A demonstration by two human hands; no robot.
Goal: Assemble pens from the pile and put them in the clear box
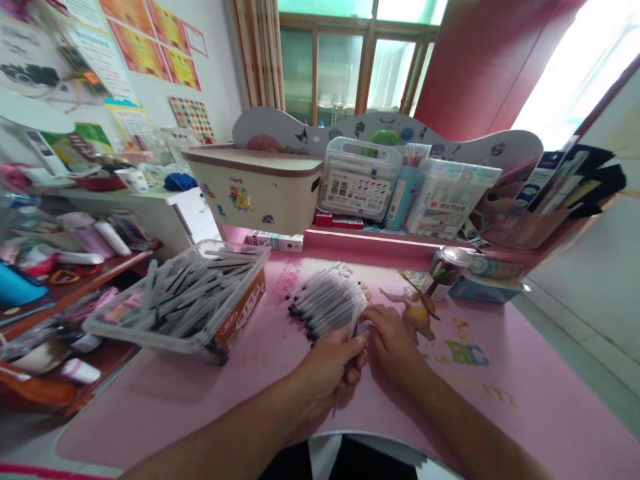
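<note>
My left hand [334, 363] is closed around a slim pen [354, 321], which stands tilted with its thin lower end showing below the fist. The fingers of my right hand [393, 339] are bent in at the upper part of the same pen; their tips are partly hidden. Just beyond both hands lies a pile of clear pens [327, 297] with dark ends, side by side on the pink desk [480, 393]. To the left stands a clear plastic box [175, 343] filled with loose pens [195, 293], an orange-brown label on its side.
A cream lidded bin [255, 200], marker cases [360, 177] and a pen holder [525, 223] line the raised shelf at the back. A jar [447, 270] and a blue box [485, 290] stand at the right. A cluttered side shelf [100, 280] is at far left.
</note>
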